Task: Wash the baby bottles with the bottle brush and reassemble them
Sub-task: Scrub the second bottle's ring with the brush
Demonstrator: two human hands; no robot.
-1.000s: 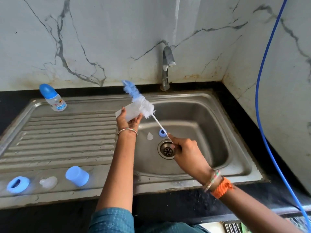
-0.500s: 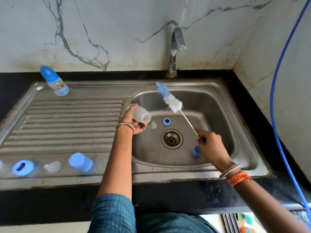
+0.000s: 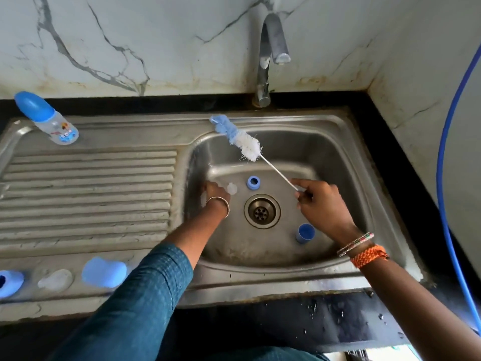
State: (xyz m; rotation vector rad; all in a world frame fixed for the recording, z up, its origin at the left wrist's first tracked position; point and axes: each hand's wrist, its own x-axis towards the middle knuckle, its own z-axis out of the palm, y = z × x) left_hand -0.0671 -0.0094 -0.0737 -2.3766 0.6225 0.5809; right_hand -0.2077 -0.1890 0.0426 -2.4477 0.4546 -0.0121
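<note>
My left hand (image 3: 216,192) is low in the sink basin (image 3: 335,162) and holds a clear bottle body (image 3: 202,201), mostly hidden under the hand. My right hand (image 3: 321,204) pinches the thin white handle of the bottle brush (image 3: 243,140). The blue and white brush head points up-left over the basin's back rim. A clear nipple (image 3: 232,188) and a blue collar ring (image 3: 253,182) lie on the basin floor beside my left fingers. A blue cap (image 3: 305,233) stands near my right wrist.
An assembled bottle with a blue cap (image 3: 49,121) stands at the back left of the drainboard (image 3: 88,194). At its front edge lie a blue ring (image 3: 9,282), a clear nipple (image 3: 55,280) and a blue cap (image 3: 104,272). The tap (image 3: 270,48) overhangs the basin; a blue hose (image 3: 446,178) hangs at right.
My left hand pulled the clear bottle off the brush and lowered it to the basin floor. My right hand drew the brush to the right, now free of the bottle.
</note>
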